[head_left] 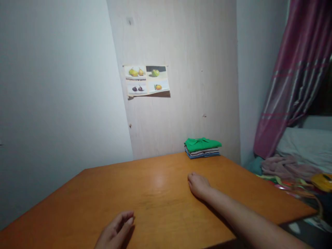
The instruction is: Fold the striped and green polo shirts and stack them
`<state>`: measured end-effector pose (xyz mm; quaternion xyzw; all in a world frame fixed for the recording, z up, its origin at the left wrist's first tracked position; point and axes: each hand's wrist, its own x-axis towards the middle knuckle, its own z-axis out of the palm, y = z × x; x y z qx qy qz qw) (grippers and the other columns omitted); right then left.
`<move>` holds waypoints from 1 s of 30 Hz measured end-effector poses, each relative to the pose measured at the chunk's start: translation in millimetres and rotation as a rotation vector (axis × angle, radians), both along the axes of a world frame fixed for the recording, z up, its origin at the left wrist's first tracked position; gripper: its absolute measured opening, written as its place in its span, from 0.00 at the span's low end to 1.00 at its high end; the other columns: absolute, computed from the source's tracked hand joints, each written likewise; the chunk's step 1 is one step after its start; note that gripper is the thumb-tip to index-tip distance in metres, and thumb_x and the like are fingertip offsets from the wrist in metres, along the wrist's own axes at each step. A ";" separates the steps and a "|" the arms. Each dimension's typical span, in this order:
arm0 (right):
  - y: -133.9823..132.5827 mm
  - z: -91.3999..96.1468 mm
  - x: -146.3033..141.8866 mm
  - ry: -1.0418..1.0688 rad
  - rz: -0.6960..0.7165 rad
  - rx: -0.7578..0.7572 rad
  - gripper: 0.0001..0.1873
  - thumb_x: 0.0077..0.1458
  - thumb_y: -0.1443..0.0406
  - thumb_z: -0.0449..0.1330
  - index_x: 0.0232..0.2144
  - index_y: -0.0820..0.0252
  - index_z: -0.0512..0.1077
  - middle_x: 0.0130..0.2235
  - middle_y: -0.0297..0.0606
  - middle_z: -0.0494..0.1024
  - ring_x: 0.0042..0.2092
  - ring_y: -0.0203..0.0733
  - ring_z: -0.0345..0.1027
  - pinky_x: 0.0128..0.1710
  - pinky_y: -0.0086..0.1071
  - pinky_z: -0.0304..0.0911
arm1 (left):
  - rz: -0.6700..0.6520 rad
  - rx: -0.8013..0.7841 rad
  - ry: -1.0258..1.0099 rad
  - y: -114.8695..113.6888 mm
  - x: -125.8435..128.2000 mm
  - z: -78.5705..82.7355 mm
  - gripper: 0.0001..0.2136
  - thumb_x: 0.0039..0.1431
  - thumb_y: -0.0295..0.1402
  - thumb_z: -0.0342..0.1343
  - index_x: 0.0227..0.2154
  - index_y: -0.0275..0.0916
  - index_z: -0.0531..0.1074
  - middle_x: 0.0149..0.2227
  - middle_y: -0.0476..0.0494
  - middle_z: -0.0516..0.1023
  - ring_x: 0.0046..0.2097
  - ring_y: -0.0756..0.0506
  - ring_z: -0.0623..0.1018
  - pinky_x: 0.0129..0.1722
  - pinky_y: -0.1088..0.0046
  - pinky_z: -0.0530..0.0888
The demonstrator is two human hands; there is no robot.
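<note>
A stack of folded clothes, with a green shirt [202, 144] on top and greyish and blue garments [203, 154] below it, sits at the far right of the orange-brown table [145, 193]. My right hand [199, 185] rests on the tabletop in front of the stack, apart from it, with its fingers curled in and nothing showing in them. Close to the near edge, my left hand [115, 230] is loosely bent, with a gap between thumb and forefinger and no object between them.
Walls stand behind and to the left of the table. A fruit picture sheet [147, 80] hangs on the back wall. At the right are a purple curtain [281, 79], a bed with white bedding [306, 143], a pinkish cloth [286, 167] and a yellow item [323, 181].
</note>
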<state>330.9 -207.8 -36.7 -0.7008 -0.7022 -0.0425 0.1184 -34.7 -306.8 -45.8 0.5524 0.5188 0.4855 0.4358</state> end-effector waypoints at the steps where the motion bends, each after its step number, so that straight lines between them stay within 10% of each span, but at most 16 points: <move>1: -10.0 2.2 -11.2 0.013 0.029 -0.002 0.15 0.65 0.65 0.50 0.44 0.60 0.76 0.47 0.49 0.78 0.46 0.49 0.74 0.42 0.36 0.63 | 0.006 0.016 0.006 -2.5 -1.9 -1.8 0.22 0.45 0.52 0.68 0.38 0.41 0.81 0.43 0.37 0.83 0.52 0.33 0.78 0.57 0.56 0.72; 15: -129.9 3.3 -203.3 0.227 0.376 -0.012 0.15 0.64 0.57 0.51 0.38 0.55 0.75 0.41 0.43 0.81 0.41 0.46 0.74 0.35 0.33 0.56 | 0.123 0.286 0.148 -71.5 -33.8 -2.3 0.16 0.52 0.46 0.63 0.38 0.40 0.81 0.39 0.38 0.82 0.43 0.39 0.79 0.47 0.65 0.74; 30: -138.4 -8.5 -209.4 0.198 0.359 0.103 0.15 0.66 0.56 0.50 0.35 0.55 0.72 0.38 0.39 0.80 0.36 0.41 0.69 0.31 0.32 0.45 | 0.347 0.302 0.162 -143.0 -92.5 -19.7 0.16 0.54 0.47 0.61 0.37 0.41 0.82 0.43 0.37 0.83 0.49 0.35 0.80 0.56 0.57 0.72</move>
